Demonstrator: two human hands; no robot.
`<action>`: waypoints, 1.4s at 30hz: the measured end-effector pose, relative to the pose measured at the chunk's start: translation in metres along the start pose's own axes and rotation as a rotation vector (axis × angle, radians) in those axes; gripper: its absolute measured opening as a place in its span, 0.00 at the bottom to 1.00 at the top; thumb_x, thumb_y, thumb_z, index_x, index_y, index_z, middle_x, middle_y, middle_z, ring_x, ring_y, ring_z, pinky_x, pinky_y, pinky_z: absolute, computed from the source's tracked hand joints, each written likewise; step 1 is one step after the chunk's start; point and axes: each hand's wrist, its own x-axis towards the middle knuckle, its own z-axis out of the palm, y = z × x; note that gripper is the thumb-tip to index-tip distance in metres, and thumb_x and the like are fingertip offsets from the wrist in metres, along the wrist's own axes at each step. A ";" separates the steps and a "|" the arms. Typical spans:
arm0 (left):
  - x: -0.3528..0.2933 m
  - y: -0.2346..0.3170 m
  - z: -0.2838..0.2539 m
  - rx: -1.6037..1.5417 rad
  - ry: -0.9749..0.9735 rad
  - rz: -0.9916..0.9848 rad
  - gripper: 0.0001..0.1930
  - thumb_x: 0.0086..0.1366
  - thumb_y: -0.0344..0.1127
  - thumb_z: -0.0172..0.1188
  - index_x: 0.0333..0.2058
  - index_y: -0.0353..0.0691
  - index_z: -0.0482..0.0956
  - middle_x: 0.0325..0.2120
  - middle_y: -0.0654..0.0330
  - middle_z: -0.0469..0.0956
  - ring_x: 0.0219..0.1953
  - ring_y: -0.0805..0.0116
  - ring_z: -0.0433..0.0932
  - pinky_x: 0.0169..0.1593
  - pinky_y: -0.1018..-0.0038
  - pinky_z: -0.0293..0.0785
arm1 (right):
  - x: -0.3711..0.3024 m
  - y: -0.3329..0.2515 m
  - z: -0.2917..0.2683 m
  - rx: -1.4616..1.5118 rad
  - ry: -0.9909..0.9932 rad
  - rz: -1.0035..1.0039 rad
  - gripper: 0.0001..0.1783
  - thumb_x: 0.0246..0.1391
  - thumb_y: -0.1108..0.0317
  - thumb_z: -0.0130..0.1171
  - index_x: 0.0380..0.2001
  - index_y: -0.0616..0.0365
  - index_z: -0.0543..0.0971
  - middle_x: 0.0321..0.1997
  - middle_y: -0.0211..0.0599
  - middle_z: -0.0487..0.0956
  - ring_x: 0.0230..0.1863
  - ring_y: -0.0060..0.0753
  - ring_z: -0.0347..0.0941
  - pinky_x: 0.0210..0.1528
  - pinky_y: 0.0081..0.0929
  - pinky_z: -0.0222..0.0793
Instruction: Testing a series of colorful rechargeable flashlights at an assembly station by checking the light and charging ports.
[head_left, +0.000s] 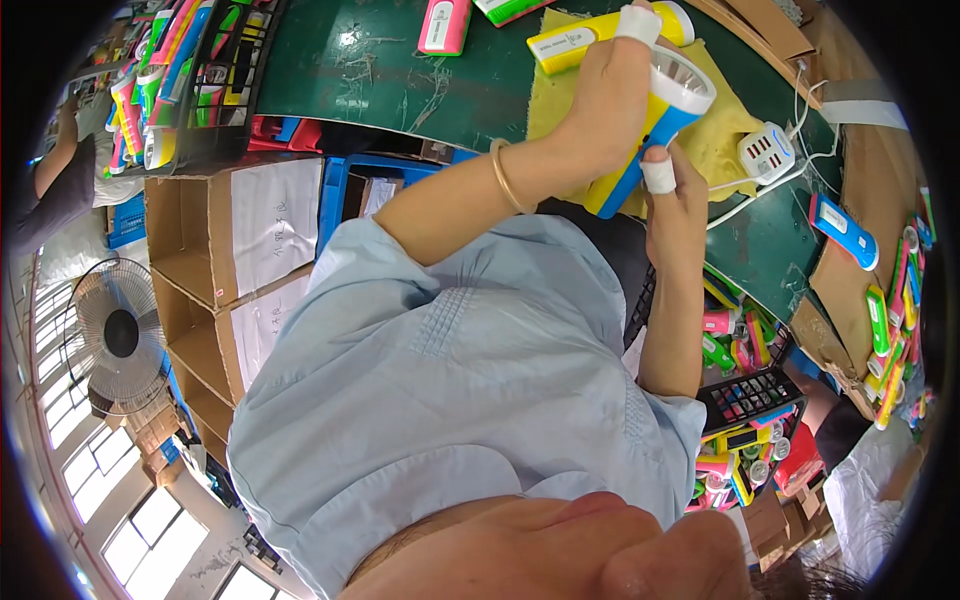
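Both hands are on a yellow-and-blue flashlight [627, 185], tilted with its clear, reflective head up and to the right. My left hand [608, 105], a bangle on its wrist, is closed against the upper body just beside the head; white tape wraps its thumb. Lower down on the other side, my right hand [678, 200] grips the body, its taped thumb in front and its other fingers mostly hidden. Under them a yellow cloth [725, 110] lies on the green table [390, 90]. A second yellow flashlight [565, 48] rests on the cloth, beyond my left hand.
A white multi-port charger [768, 152] with cables sits right of the cloth, near a blue flashlight [845, 232]. A pink flashlight [444, 28] lies far left. Black baskets [755, 395] of flashlights stand lower right, cardboard boxes [190, 240] and a fan [120, 333] at left.
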 end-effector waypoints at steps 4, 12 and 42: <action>0.007 0.012 0.006 -0.368 -0.005 -0.245 0.25 0.67 0.50 0.31 0.39 0.36 0.71 0.32 0.59 0.74 0.33 0.69 0.72 0.37 0.70 0.70 | 0.000 0.002 0.009 -0.317 0.022 -0.089 0.23 0.53 0.61 0.57 0.45 0.66 0.68 0.36 0.32 0.72 0.36 0.19 0.64 0.39 0.18 0.61; -0.043 0.018 -0.014 0.141 -0.448 -0.217 0.21 0.58 0.40 0.56 0.47 0.36 0.64 0.33 0.62 0.72 0.34 0.76 0.72 0.37 0.82 0.70 | -0.026 -0.015 -0.015 -0.543 -0.034 -0.056 0.15 0.58 0.62 0.48 0.32 0.67 0.75 0.25 0.36 0.76 0.23 0.22 0.69 0.25 0.20 0.64; -0.105 -0.031 -0.072 -0.286 -0.464 -0.689 0.12 0.46 0.32 0.64 0.25 0.33 0.72 0.14 0.57 0.72 0.11 0.70 0.70 0.14 0.77 0.64 | 0.015 0.031 0.039 -0.198 0.368 -0.317 0.20 0.56 0.64 0.48 0.48 0.66 0.68 0.41 0.37 0.71 0.42 0.25 0.66 0.48 0.20 0.61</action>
